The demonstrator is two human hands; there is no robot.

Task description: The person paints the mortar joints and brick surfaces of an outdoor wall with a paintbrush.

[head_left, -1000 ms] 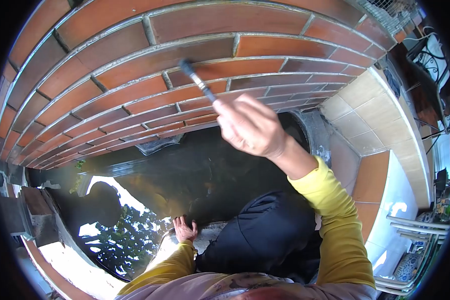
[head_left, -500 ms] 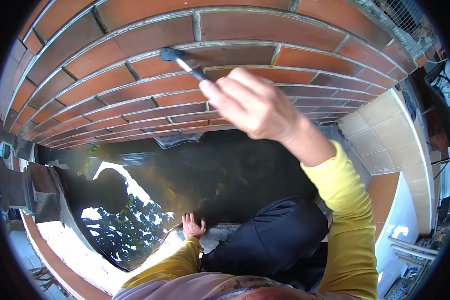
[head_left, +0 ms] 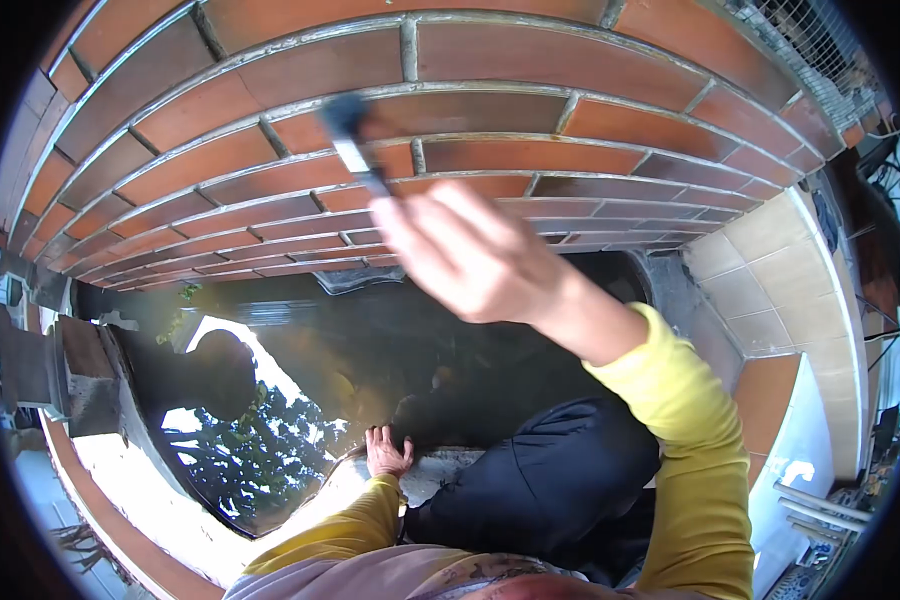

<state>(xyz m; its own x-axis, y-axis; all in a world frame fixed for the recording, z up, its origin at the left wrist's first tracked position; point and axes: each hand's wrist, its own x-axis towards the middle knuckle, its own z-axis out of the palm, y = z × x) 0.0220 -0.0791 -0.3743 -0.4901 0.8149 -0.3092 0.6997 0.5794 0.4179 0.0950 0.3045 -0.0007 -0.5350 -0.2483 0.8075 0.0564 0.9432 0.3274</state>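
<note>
My right hand (head_left: 460, 245) is closed round the dark handle of a brush (head_left: 350, 150). The brush has dark bristles and a pale metal band, and it is blurred by motion. Its bristles are in front of the brick wall (head_left: 510, 155); whether they touch it I cannot tell. Lower down, my left hand (head_left: 387, 455) lies flat with fingers spread on the pale ledge (head_left: 448, 465) at the water's edge. Nothing is in that hand.
Dark water (head_left: 510, 350) fills the pool between the wall and my bent knee (head_left: 580, 450). A grey stone post (head_left: 88, 380) stands at the left. Beige tiles (head_left: 770, 255) and white pipes (head_left: 820, 505) are at the right, with wire mesh (head_left: 805, 35) above.
My right hand has moved left and down, and the brush now points more steeply upward. My left hand has stayed in place.
</note>
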